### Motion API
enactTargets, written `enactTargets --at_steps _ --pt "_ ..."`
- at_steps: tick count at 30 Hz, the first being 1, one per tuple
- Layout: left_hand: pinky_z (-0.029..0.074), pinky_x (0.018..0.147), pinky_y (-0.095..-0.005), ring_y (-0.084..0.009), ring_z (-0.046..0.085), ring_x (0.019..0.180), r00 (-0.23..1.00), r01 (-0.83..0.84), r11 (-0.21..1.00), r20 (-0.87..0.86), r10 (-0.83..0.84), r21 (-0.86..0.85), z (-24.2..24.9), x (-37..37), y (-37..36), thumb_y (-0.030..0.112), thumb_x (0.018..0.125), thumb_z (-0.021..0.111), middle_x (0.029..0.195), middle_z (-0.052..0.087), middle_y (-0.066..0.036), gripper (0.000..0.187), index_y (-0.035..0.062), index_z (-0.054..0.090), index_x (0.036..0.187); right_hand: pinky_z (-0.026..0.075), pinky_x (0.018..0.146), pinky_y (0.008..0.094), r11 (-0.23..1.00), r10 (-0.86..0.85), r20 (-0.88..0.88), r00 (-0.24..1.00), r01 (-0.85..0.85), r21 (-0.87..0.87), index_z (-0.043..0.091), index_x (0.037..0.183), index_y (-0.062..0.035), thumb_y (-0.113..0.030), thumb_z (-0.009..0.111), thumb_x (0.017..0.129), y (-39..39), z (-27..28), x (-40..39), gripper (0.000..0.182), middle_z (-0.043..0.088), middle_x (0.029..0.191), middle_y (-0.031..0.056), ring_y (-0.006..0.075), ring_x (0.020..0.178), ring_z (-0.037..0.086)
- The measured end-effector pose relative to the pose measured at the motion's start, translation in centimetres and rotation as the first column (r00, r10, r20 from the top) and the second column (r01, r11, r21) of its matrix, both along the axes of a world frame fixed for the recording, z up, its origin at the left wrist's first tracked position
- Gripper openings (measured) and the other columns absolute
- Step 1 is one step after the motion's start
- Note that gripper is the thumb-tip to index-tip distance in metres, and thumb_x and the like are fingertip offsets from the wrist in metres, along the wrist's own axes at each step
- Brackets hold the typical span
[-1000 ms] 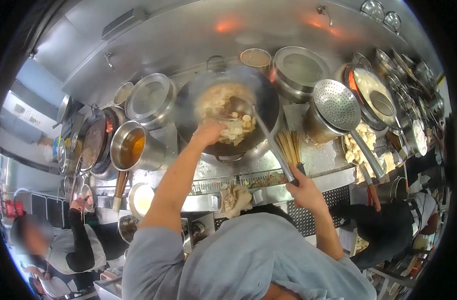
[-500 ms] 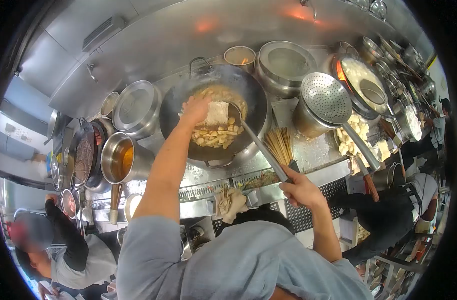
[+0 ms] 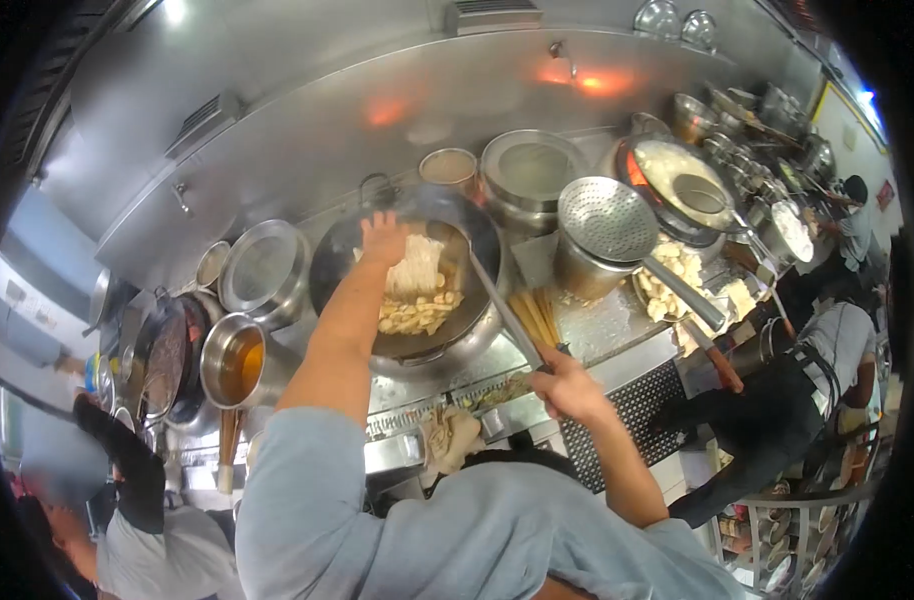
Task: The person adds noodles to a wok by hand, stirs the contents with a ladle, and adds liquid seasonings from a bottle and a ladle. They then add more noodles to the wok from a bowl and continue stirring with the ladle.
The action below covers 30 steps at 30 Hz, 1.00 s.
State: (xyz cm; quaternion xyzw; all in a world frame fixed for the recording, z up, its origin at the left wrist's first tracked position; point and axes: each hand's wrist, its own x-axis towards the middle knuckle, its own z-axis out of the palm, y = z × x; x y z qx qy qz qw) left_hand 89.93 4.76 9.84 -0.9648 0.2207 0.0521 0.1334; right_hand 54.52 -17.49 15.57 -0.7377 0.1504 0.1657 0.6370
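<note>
Pale, stringy noodles [image 3: 414,268] lie beside yellowish chunks [image 3: 417,314]; the left hand [image 3: 384,238] spreads wide, the right [image 3: 572,388] grips a ladle [image 3: 505,312].

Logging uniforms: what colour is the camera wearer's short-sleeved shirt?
The shirt is greyish blue, best in head view.

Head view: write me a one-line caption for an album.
Left hand open over a wok near a pale, stringy block of food; right hand gripping a long-handled ladle.

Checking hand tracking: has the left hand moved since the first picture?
Yes. Judged against the wok, the left hand has moved away from the near rim, toward the far side.
</note>
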Motion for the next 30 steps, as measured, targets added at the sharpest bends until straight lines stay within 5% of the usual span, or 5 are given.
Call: enactTargets --at_steps 6,15,21,26,30 --pt "0.047 0.091 -0.0424 -0.0321 0.058 0.108 0.96 -0.101 0.897 -0.28 -0.026 -0.43 -7.7 8.8 1.5 0.026 0.088 0.065 0.126 0.054 -0.02 0.063 0.0046 0.04 0.141 0.043 0.043 0.0311 0.982 -0.035 0.141 0.989 0.06 -0.177 0.03 0.147 -0.0041 -0.013 0.053 0.086 0.7 3.2 2.4 0.066 0.056 0.068 0.0101 0.0151 0.043 0.05" --pt "0.05 0.064 -0.0261 -0.0124 0.062 0.084 0.932 -0.363 -0.298 -0.342 -0.124 -0.883 6.5 -6.4 11.7 0.025 0.096 0.056 0.115 0.063 -0.008 0.045 0.0062 0.047 0.136 0.046 0.085 0.0538 0.657 0.41 0.114 0.905 -0.206 -0.725 0.028 0.147 -0.0146 -0.015 0.052 0.083 1.4 -6.9 7.0 0.068 0.064 0.099 0.0302 0.0469 0.092 0.061" --pt "0.05 0.068 -0.0271 -0.0129 0.062 0.086 0.62 -0.587 0.162 -0.57 -0.539 -0.793 4.2 -32.3 12.0 0.042 0.089 0.063 0.116 0.065 -0.008 0.049 0.005 0.06 0.121 0.048 0.084 0.0514 0.443 0.565 -0.04 0.824 -0.345 -0.827 0.027 0.147 -0.0157 -0.021 0.057 0.085 -1.7 -5.9 6.4 0.07 0.065 0.1 0.0284 0.0455 0.09 0.063" --pt "0.044 0.097 -0.03 -0.0183 0.059 0.11 0.558 -0.753 0.477 -0.824 0.1 -0.453 -16.9 -56.8 4.4 0.044 0.098 0.046 0.129 0.059 -0.009 0.052 0.0107 0.05 0.138 0.051 0.072 0.0439 0.447 0.729 0.284 0.622 -0.118 -0.887 0.05 0.13 -0.0096 -0.029 0.064 0.085 -4.4 -5.1 9.7 0.051 0.067 0.08 0.0209 0.0348 0.077 0.067" --pt "0.041 0.101 -0.0325 -0.0191 0.046 0.128 0.18 -0.735 -0.62 -0.96 0.215 -0.277 -12.8 -73.0 -6.3 0.061 0.091 0.051 0.139 0.05 -0.012 0.076 0.0011 0.048 0.137 0.045 0.053 0.0306 0.623 0.776 0.536 0.332 -0.268 -0.735 0.066 0.081 -0.0005 -0.028 0.063 0.09 2.5 3.2 10.9 0.029 0.064 0.061 0.0097 0.0175 0.054 0.061"
